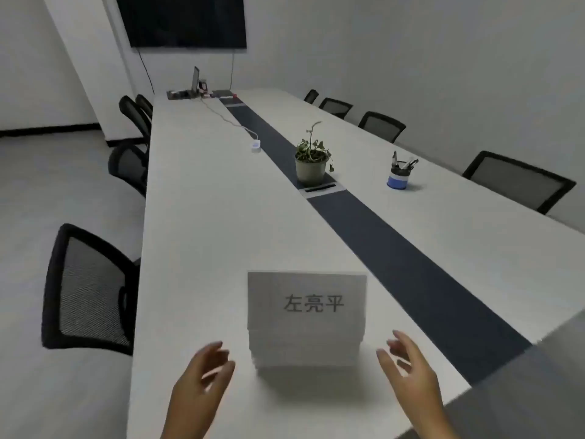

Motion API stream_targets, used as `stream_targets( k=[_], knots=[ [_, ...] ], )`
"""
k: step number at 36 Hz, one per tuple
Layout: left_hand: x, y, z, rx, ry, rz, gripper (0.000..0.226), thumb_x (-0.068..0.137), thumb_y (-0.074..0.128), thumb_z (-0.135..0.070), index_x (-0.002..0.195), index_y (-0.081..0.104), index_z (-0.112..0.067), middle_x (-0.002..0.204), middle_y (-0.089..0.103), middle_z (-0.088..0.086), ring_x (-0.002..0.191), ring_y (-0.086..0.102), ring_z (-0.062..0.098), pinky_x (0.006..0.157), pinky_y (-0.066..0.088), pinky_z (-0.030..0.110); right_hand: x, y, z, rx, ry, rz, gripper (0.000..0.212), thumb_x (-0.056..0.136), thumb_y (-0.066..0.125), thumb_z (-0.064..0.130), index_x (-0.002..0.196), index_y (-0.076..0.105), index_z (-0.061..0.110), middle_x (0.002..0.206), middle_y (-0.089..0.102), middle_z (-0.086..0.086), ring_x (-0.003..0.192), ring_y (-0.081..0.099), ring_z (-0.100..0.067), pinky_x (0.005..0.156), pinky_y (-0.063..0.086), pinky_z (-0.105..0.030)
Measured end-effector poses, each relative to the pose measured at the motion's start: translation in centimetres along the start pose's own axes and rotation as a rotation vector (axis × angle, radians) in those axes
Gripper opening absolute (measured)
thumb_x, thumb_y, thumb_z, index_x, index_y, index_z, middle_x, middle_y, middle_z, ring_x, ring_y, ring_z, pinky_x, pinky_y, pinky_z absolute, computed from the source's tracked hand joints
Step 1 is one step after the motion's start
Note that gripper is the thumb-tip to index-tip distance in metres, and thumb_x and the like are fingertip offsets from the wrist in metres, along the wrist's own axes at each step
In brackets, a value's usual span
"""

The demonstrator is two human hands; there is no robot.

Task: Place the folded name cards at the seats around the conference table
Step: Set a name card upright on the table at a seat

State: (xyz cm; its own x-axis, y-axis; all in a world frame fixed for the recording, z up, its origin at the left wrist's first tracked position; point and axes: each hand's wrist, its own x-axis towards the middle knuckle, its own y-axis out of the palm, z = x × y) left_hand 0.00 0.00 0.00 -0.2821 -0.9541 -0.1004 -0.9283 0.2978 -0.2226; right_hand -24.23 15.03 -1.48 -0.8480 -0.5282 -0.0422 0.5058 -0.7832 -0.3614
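Observation:
A stack of folded white name cards [306, 318] stands on the near end of the long white conference table [202, 217]; the front card carries three black characters. My left hand [205, 378] hovers just left of the stack, fingers spread, holding nothing. My right hand [411, 372] hovers just right of it, also spread and holding nothing. Neither hand touches the cards.
A dark strip [389, 242] runs down the table's middle with a potted plant [311, 160] on it. A blue pen holder [398, 177] stands to the right, a white device on a cable [255, 144] to the left. Black mesh chairs [88, 289] line both sides; a laptop [195, 80] and wall screen [183, 20] are at the far end.

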Motion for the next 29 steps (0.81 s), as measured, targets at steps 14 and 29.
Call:
stream_targets(
  k=[14, 29],
  knots=[
    [7.3, 6.2, 0.5, 0.176, -0.117, 0.226, 0.057, 0.083, 0.059, -0.031, 0.134, 0.033, -0.03, 0.113, 0.064, 0.005, 0.1, 0.061, 0.02, 0.086, 0.049, 0.037, 5.7, 4.4, 0.5, 0.006, 0.163, 0.247, 0.057, 0.081, 0.06, 0.035, 0.132, 0.037, 0.026, 0.116, 0.059, -0.003, 0.096, 0.058, -0.014, 0.072, 0.046, -0.023],
    [8.7, 6.3, 1.0, 0.102, -0.008, 0.276, 0.039, 0.084, 0.058, -0.02, 0.119, 0.049, -0.033, 0.088, 0.065, -0.02, 0.081, 0.062, -0.002, 0.062, 0.045, 0.017, 5.8, 5.4, 1.1, 0.205, 0.154, 0.285, 0.055, 0.062, 0.066, 0.035, 0.115, 0.049, 0.031, 0.108, 0.064, 0.006, 0.095, 0.063, -0.009, 0.072, 0.054, -0.022]
  ],
)
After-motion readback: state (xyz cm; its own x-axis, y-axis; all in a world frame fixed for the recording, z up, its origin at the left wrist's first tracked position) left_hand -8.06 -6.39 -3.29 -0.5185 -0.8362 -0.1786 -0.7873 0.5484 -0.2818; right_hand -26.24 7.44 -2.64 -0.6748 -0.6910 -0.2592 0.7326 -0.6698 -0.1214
